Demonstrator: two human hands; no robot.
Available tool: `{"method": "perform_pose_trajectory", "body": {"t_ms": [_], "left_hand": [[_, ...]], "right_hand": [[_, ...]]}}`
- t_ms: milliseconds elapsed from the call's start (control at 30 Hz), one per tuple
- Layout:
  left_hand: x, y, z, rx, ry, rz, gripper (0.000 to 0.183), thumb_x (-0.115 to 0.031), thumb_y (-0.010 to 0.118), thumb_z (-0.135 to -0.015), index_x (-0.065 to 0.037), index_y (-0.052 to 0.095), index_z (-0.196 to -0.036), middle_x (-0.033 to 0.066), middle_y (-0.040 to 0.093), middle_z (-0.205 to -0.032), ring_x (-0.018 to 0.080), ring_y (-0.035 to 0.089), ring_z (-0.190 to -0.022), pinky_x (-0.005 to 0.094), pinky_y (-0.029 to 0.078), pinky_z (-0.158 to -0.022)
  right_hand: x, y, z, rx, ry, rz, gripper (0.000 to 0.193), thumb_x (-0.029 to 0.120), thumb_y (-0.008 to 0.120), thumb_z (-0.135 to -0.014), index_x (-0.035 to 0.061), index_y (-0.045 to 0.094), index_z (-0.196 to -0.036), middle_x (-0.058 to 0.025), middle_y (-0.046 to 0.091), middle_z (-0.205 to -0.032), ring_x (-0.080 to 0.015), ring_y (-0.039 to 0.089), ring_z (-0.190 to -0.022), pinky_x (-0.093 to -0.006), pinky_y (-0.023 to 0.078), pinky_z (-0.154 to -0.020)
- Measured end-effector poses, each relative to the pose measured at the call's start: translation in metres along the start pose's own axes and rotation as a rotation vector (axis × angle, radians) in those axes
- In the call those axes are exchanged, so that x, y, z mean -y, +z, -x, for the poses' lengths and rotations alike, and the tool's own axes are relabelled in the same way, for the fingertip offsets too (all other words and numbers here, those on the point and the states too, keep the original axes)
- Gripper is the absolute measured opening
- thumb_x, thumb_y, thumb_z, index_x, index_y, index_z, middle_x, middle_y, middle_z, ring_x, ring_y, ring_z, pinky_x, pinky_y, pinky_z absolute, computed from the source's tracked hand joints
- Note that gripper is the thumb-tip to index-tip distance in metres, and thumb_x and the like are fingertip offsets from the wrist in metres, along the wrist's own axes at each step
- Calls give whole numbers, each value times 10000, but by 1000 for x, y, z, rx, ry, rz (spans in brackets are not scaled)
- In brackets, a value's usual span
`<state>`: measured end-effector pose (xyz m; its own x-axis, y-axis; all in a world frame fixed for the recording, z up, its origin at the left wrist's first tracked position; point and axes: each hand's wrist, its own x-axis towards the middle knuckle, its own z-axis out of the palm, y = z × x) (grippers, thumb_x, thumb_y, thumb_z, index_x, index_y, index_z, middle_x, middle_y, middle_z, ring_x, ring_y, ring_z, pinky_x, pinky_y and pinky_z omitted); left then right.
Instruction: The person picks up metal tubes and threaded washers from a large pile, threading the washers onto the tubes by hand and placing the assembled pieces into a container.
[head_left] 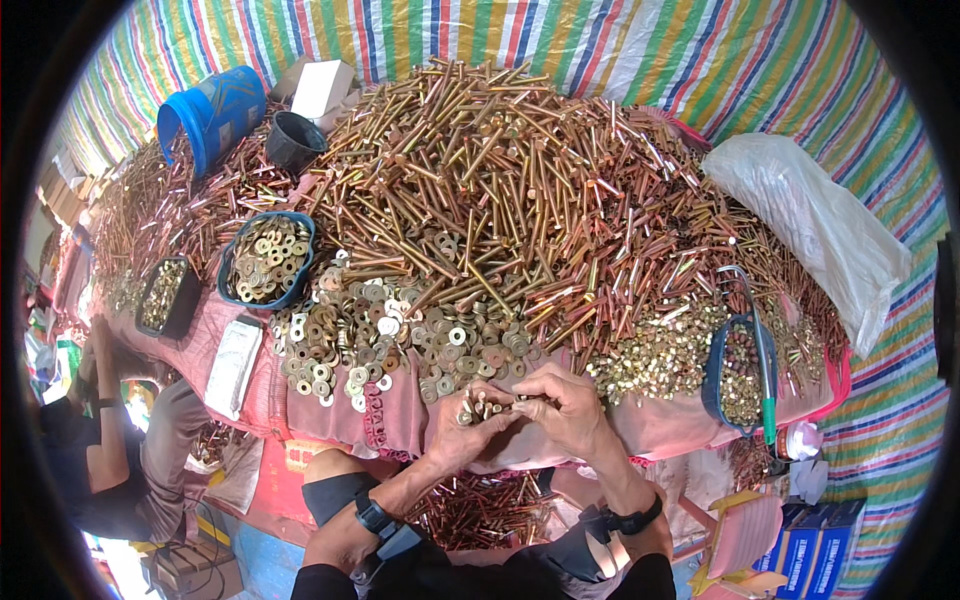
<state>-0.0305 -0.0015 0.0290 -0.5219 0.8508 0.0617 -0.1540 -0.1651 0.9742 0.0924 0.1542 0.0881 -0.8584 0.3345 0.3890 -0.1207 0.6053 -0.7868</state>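
My left hand point(462, 432) is closed around a small bunch of bolts point(482, 408), their ends pointing up between thumb and fingers. Right beside it, my right hand point(570, 408) pinches at the edge of the bunch; what sits between its fingertips is too small to make out. Both hands are over the near edge of a pink cloth point(640, 425). Just beyond them lies a spread of flat washers point(370, 335), with brass-coloured nuts point(660, 360) to the right. A large heap of copper-coloured bolts point(480, 190) rises behind.
A blue bowl point(224, 285) holds washers; another blue bowl point(714, 385) holds nuts, beside a hooked rod with a green handle point(769, 420). A blue bucket point(215, 115) and a black pot point(295, 142) rest at back left. More bolts point(490, 510) lie below. Another person point(110, 450) sits left.
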Motion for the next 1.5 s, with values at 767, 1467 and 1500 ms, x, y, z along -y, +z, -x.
{"method": "perform_pose_trajectory", "body": {"t_ms": [767, 1467, 1500], "left_hand": [[2, -7, 0, 27, -35, -88, 143, 5, 800, -899, 20, 771, -1038, 61, 726, -1006, 136, 680, -932, 304, 554, -848], [4, -3, 0, 16, -15, 9, 98, 5, 755, -952, 7, 755, -1050, 55, 752, -985, 110, 692, -914, 262, 563, -817], [4, -3, 1, -7, -37, 7, 96, -4, 758, -956, 3, 755, -1051, 51, 753, -983, 103, 689, -908, 259, 562, -808]], "right_hand": [[5, 12, 11, -77, 152, -120, 303, 136, 903, -828, -1, 739, -1043, -66, 664, -866, -118, 643, -757, -282, 514, -645], [13, -2, 14, -180, 369, -348, 179, 67, 799, -937, -17, 671, -1029, -55, 713, -853, -97, 674, -712, -238, 553, -614], [12, -10, 15, -224, 454, -536, 177, 62, 792, -945, -22, 668, -1039, -56, 719, -851, -99, 681, -706, -233, 557, -610]]}}
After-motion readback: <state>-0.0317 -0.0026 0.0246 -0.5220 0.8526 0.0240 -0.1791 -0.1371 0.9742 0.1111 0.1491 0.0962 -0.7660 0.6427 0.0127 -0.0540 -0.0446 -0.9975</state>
